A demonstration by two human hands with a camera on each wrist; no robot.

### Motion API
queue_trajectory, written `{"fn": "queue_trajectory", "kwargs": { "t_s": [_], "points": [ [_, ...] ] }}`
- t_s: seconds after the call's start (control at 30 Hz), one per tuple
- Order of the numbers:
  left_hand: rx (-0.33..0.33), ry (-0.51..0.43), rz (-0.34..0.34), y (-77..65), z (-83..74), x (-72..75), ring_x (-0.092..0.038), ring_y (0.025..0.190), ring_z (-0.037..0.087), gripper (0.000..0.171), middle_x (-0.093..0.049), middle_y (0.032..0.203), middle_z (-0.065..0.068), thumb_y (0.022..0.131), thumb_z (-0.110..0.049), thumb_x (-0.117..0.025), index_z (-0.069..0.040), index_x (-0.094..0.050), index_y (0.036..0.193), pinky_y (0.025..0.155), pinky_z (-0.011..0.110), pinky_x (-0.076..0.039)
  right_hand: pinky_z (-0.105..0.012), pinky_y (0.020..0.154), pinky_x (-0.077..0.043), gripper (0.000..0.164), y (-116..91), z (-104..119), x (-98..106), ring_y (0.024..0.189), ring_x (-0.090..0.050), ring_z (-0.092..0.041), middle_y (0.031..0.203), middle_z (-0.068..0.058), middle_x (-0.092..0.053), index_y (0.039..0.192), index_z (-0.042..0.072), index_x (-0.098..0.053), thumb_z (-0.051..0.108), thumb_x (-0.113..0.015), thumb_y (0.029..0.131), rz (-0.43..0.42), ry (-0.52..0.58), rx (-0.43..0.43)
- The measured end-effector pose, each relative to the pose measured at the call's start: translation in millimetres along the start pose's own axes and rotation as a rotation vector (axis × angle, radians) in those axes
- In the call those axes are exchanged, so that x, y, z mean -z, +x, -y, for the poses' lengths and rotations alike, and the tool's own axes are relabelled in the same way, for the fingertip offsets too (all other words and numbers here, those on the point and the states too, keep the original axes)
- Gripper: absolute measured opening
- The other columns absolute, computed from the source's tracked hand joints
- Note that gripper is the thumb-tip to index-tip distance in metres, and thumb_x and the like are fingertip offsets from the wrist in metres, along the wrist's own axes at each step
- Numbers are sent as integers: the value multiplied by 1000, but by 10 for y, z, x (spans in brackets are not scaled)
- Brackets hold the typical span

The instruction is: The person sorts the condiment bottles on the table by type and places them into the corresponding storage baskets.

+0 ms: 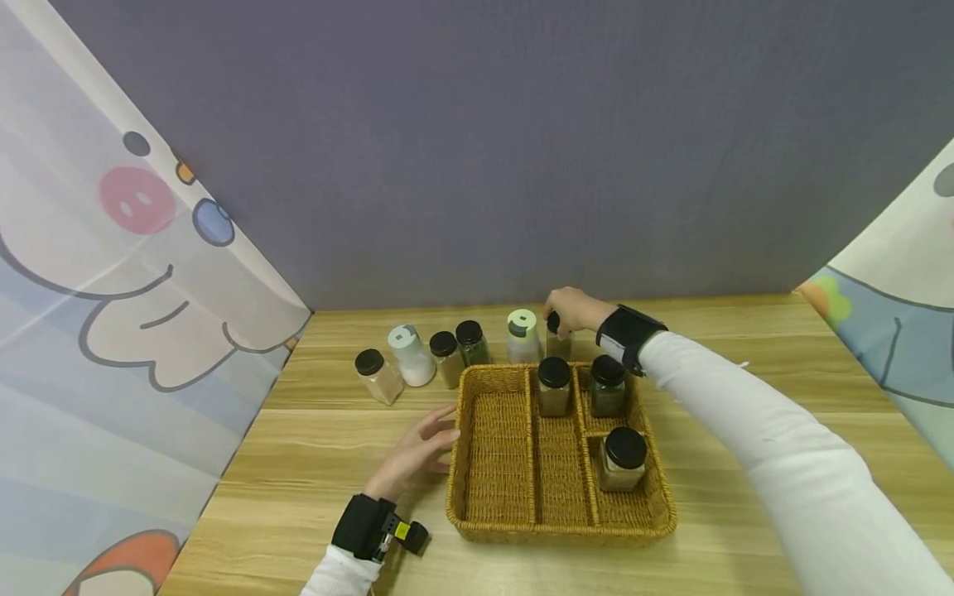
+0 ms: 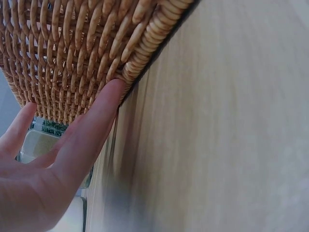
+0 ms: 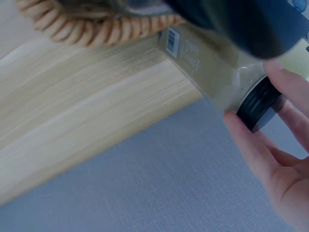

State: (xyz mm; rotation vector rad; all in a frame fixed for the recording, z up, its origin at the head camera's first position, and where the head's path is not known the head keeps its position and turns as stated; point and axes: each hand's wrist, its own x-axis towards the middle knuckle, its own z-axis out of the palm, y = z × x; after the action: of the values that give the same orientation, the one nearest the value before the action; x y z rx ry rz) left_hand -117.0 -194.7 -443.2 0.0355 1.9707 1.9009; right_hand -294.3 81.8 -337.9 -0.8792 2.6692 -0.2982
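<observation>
At the far side of the basket my right hand (image 1: 572,310) pinches the black lid (image 3: 257,102) of a square glass spice jar (image 1: 559,346). Pale yellowish contents and a barcode label show in the right wrist view. My left hand (image 1: 411,454) touches the left wall of a woven basket (image 1: 493,530), its fingers fairly straight against the wicker. Inside the basket, one black-lidded jar (image 1: 554,396) stands at the back of the middle compartment. A jar with dark green contents (image 1: 607,393) is in the back right compartment, and a wider jar (image 1: 623,463) in the front right one.
Behind the basket stands a white bottle with a greenish top (image 1: 523,339). Further left are a green-filled jar (image 1: 473,343), a black-lidded jar (image 1: 448,362), another white bottle (image 1: 412,356) and a pale-filled jar (image 1: 380,379). A grey wall (image 1: 522,165) rises at the table's back edge.
</observation>
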Motion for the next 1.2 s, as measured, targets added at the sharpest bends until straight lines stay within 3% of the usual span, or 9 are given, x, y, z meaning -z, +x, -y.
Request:
{"fn": "queue_trajectory", "kwargs": {
  "t_s": [0.17,0.37,0.53,0.7,0.87,1.03,1.2],
  "points": [
    [-18,40,23,58,111,48,-47,111,35,65,-31,134,25,86,-32,-57,-11,-26,139,77,45,-50,-37,77,-49,39,-32,-30,-6,98,-53,-33,113,-21,-54,110,-3,-59,3,-70,73,-6,-3,16],
    [-46,30,35,53,108,45,-45,111,39,64,-30,133,30,87,-29,-55,-7,-25,139,76,47,-50,-36,72,-49,38,-5,-139,0,97,-53,-33,113,-20,-55,108,-1,-61,4,-70,72,5,-7,7],
    [-34,9,20,48,90,50,-46,110,38,64,-30,133,29,87,-27,-56,-7,-25,139,76,47,-50,-31,63,-47,37,94,-303,-5,86,-55,-28,107,-18,-56,105,4,-63,11,-71,69,-39,-9,50],
    [-42,46,33,68,101,60,-48,109,34,64,-30,133,29,88,-30,-54,-7,-24,139,76,47,-50,-32,63,-46,37,-75,-136,177,82,-54,-26,108,-20,-55,108,-1,-60,6,-67,72,-13,-28,37],
    [-29,6,32,70,74,36,-46,110,37,63,-29,134,29,88,-25,-55,-7,-23,139,76,48,-49,-29,61,-42,37,-208,-39,316,80,-53,-24,108,-20,-55,109,-2,-59,6,-66,73,-6,-55,49],
    [-17,-9,36,76,58,32,-46,110,38,61,-28,135,28,89,-21,-53,-6,-22,140,77,48,-49,-26,55,-36,37,-254,-22,392,71,-49,-21,109,-20,-54,109,-2,-58,5,-64,74,-15,-29,58],
    [-35,26,35,95,89,58,-47,109,37,63,-29,134,29,88,-27,-54,-7,-24,139,76,48,-50,-26,54,-35,36,-275,-9,443,69,-47,-20,106,-18,-54,108,0,-59,5,-65,73,-33,-24,71]
  ]
}}
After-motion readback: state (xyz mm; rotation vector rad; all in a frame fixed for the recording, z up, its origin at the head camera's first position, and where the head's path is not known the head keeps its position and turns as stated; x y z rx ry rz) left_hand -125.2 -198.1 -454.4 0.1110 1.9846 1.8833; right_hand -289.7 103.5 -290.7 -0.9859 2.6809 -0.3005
